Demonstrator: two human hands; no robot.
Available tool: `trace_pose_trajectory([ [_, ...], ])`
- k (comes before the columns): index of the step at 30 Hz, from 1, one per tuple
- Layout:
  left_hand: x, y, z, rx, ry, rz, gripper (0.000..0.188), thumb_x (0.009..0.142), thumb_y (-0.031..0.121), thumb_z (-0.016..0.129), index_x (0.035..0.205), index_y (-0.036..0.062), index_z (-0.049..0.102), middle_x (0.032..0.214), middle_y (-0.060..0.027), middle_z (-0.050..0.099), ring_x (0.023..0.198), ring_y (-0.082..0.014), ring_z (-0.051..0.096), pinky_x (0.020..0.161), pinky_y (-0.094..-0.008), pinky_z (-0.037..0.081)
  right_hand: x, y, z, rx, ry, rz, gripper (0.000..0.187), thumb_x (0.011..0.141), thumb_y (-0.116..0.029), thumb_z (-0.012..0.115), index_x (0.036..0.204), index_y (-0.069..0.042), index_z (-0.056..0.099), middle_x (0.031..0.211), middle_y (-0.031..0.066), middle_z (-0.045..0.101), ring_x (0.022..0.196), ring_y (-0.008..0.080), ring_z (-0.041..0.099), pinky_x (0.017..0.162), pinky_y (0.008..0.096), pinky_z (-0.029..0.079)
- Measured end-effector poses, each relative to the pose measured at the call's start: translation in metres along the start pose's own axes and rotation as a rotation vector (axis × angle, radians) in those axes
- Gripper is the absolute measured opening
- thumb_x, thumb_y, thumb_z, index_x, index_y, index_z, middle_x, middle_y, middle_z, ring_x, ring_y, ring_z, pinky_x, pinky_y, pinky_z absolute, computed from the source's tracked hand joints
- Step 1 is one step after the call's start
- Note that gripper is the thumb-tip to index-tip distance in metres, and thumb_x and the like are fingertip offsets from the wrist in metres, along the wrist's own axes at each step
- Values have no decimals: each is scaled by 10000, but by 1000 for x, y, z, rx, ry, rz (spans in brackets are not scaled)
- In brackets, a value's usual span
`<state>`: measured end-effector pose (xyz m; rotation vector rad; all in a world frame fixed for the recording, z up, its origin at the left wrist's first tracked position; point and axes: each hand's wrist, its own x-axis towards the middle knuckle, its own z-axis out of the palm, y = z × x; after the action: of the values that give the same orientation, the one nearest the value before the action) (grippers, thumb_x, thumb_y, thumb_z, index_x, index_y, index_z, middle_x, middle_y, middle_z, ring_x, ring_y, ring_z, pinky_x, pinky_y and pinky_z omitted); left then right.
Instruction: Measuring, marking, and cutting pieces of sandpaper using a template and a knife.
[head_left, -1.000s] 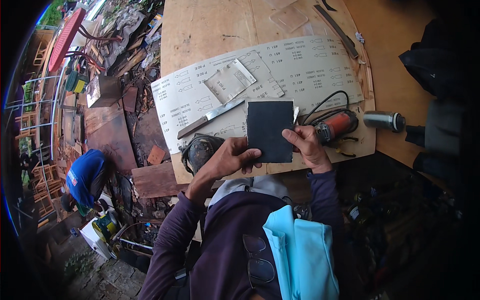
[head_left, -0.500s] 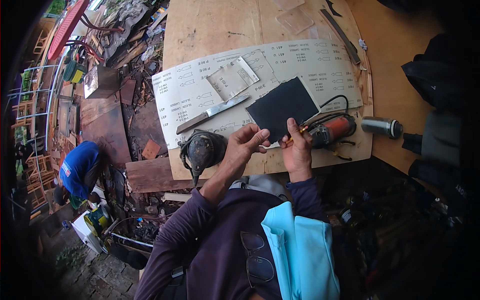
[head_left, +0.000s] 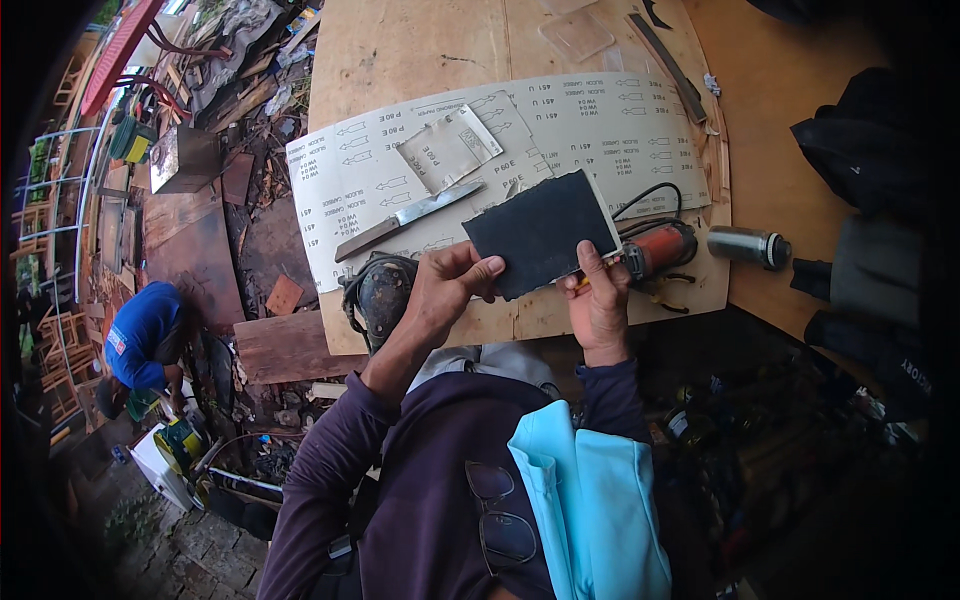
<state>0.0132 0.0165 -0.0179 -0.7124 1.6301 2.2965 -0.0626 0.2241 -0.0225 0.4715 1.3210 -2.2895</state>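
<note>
- Turned from upright a second ago to a sideways slant now, the thin rectangular black sheet with a rough lower edge (head_left: 545,235) sits above the near part of the pale plywood tabletop (head_left: 410,50), between both hands.
- Left hand (head_left: 450,285): thumb and fingers closed in a pinch on the sheet's lower left corner.
- Right hand (head_left: 600,300): thumb pressed to the sheet near its lower right, fingers curled beneath; a small slim yellow item (head_left: 575,286) shows there too, its kind unclear.
- Handling, as I judge it: light, fairly stiff but bendable, gritty rather than slippery, liable to tear at its ragged edge; opposite corners or the short sides look like the best holds.
- Edges and room: the tabletop's near edge runs just by the wrists. A dark rounded power tool (head_left: 385,290) crowds the left, a red-and-black power tool (head_left: 660,248) the right; beyond lies a wooden-handled blade (head_left: 410,220) on the large pale printed sheet (head_left: 340,190), with more open wood at the far side.
</note>
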Motion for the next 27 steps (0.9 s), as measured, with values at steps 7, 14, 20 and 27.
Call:
trace_pose_trajectory([
  [7, -5, 7, 12, -161, 158, 9, 244, 986, 257, 779, 895, 47, 695, 752, -3, 659, 697, -83, 626, 685, -252, 514, -8, -1, -2, -47, 102, -73, 177, 958, -161, 792, 831, -131, 674, 775, -54, 582, 642, 79, 522, 586, 256, 419],
  [14, -8, -10, 6, -122, 161, 132, 227, 994, 184, 759, 834, 58, 660, 702, -2, 644, 654, -80, 576, 636, -252, 471, -26, 3, -14, 18, 39, -2, 107, 968, -177, 777, 956, -166, 672, 854, -65, 620, 692, 86, 547, 606, 270, 430],
  [20, -26, -23, 5, -50, 97, 135, 228, 1018, 191, 728, 862, 43, 654, 725, -4, 650, 667, -76, 574, 634, -257, 460, -47, 10, -18, 39, -96, 157, 276, 962, -159, 771, 1205, -207, 650, 1029, -55, 673, 753, 77, 571, 619, 245, 440],
  [27, -37, -28, 10, -84, 180, 52, 281, 990, 290, 773, 962, 21, 696, 763, 8, 662, 678, -59, 599, 589, -228, 469, -68, 18, -24, -140, -22, 58, 298, 953, -102, 774, 1202, -210, 654, 1071, -57, 674, 808, 72, 598, 615, 246, 440],
])
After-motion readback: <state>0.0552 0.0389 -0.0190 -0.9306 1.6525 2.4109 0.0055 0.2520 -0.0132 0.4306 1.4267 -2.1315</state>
